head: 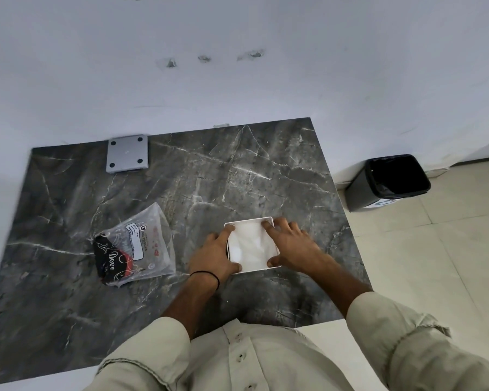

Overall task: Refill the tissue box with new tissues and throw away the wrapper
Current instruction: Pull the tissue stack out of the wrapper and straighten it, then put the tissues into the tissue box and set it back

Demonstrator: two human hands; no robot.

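A white square tissue box [261, 268] stands on the dark marble table [181, 176], its top open, with white tissues [250, 245] filling it. My left hand [213, 253] grips the box's left side, index finger along the rim. My right hand [292, 244] holds the right side, fingers on the far corner and thumb at the near edge. The clear plastic wrapper [137, 245], with black and red print, lies flat and empty to the left of the box, apart from my hands.
A grey square plate [127, 157] with corner holes lies at the table's back edge by the white wall. A dark bin [387, 182] with a black liner stands on the tiled floor to the right of the table.
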